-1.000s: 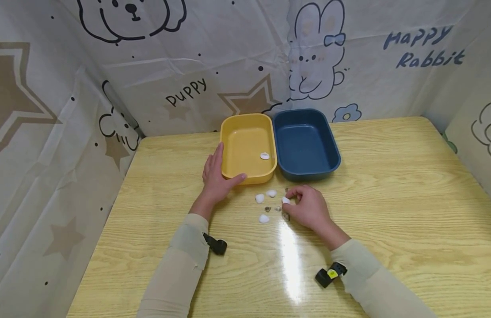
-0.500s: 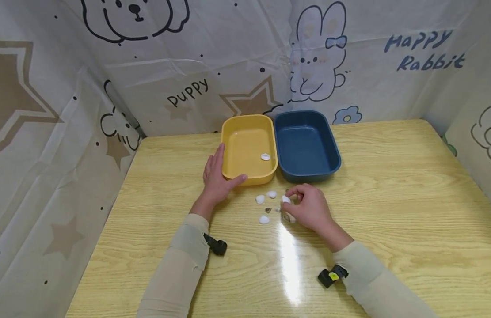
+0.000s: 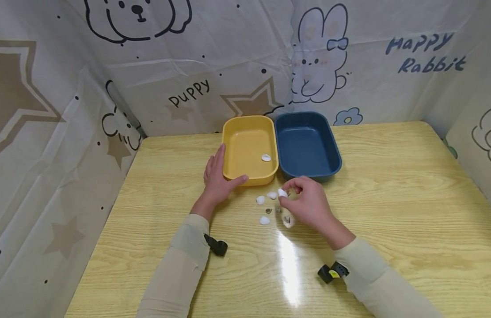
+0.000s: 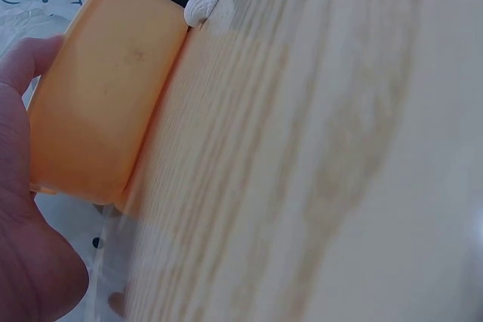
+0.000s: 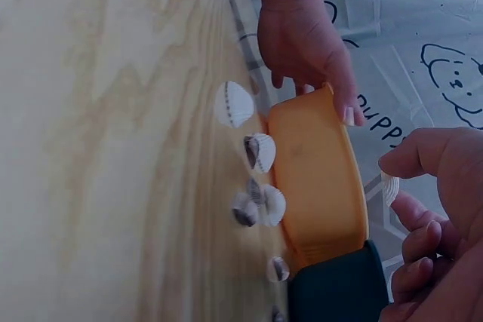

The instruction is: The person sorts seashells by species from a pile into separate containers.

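Note:
In the head view my right hand [image 3: 309, 201] pinches a white seashell [image 3: 282, 193] between thumb and fingertips, raised over the table. The right wrist view shows this ribbed shell [image 5: 390, 188] apart from the tabletop. My left hand [image 3: 219, 181] rests at the near left corner of a yellow bin [image 3: 250, 181], fingers straight along its side and thumb on the front rim. One white shell [image 3: 266, 157] lies inside that bin. Below the bins lie white shells [image 3: 264, 220], small dark shells [image 3: 268, 211] and a larger brownish shell [image 3: 287, 219], partly blurred.
A dark blue bin [image 3: 309, 145] stands against the yellow one's right side. Both sit near the back edge of the wooden table [image 3: 388, 198], before a printed cloth wall [image 3: 245, 53]. Light glares off the tabletop in front of the shells.
My right hand has lifted the pinched white shell slightly up and left, uncovering the brownish shell below it. The left hand stays at the yellow bin.

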Demonstrator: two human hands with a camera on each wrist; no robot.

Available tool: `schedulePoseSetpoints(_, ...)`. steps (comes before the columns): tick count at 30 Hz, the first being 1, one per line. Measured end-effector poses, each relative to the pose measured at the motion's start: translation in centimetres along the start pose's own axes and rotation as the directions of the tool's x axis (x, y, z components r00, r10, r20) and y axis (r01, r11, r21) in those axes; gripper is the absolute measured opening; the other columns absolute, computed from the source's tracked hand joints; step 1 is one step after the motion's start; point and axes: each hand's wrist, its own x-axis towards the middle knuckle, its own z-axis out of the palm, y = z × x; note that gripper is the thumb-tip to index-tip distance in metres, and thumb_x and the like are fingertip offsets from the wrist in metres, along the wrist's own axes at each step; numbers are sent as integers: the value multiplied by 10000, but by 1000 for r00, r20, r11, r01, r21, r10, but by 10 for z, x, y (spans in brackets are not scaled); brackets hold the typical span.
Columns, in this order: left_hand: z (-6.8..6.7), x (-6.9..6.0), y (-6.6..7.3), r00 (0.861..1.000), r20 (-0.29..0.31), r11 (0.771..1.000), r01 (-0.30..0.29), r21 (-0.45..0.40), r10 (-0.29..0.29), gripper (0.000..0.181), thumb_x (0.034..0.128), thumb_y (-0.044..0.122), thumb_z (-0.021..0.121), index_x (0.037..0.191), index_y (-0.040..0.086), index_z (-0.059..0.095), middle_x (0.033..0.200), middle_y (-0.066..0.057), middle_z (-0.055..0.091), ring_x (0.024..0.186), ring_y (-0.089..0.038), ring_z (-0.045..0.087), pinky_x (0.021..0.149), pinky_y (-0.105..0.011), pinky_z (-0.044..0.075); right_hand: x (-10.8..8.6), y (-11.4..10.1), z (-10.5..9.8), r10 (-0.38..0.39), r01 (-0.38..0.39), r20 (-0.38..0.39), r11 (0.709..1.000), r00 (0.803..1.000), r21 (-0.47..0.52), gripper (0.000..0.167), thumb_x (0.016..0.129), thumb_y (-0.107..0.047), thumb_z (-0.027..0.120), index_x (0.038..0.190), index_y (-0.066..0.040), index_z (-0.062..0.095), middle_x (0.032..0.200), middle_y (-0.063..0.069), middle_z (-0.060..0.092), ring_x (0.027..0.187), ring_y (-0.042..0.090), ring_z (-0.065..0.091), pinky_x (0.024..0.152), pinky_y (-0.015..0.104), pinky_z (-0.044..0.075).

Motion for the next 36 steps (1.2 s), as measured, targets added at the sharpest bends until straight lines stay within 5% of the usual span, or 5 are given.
schedulePoseSetpoints(8, 0, -1, 0, 1000, 6, 1000, 6, 1, -6, 1148, 790, 575, 775, 1595, 412, -27, 1660, 116, 37, 1490, -262, -46, 1146, -542, -13, 11, -11, -7, -47, 47, -41, 999, 998, 13, 152, 769, -146, 830, 875, -92, 737, 779, 137, 518, 736, 229, 449, 667, 373, 348)
schedulePoseSetpoints(27, -2, -1, 0, 1000, 10, 1000, 0, 2, 0, 1144, 791, 598, 760, 1592, 418, -37, 1659, 120, 30, 1488, -266, -46, 1143, -538, -19, 49, -29, -17, 42, -39, -80, 998, 996, 42, 172, 836, -249, 775, 927, -117, 715, 878, 114, 514, 863, 242, 458, 705, 379, 359)
schedulePoseSetpoints(36, -2, -1, 2, 1000, 9, 1000, 9, 11, -9, 1147, 788, 599, 761, 1594, 412, -33, 1660, 114, 37, 1488, -264, -45, 1146, -531, -15, 66, -34, -13, 26, -20, -99, 998, 995, 63, 197, 834, -235, 786, 948, -85, 726, 849, 73, 489, 859, 245, 460, 701, 369, 354)
